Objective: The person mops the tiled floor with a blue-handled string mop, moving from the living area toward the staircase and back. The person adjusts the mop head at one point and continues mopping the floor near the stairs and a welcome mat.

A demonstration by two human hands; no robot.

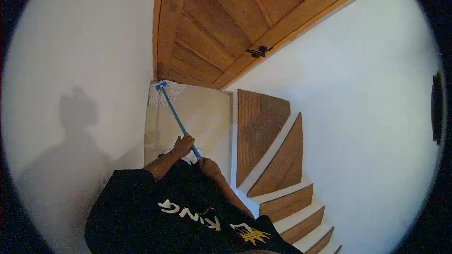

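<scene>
My left hand [184,146] grips the blue handle [173,112] of a string mop partway along the pole. Lower down, close to my body, my right hand [210,168] is closed around the handle's upper end. The mop's white string head [172,91], with its blue plastic clamp [161,85], rests on the beige floor [208,113] in the far left corner. There it lies against the foot of the wooden door and close to the left wall.
A panelled wooden door [219,24] with a black lever handle [259,51] stands ahead, shut. White walls rise at left [88,60] and right [353,95]. Winding stairs with wooden treads [261,134] and white risers begin at my right. A dark object [436,107] shows at the right rim.
</scene>
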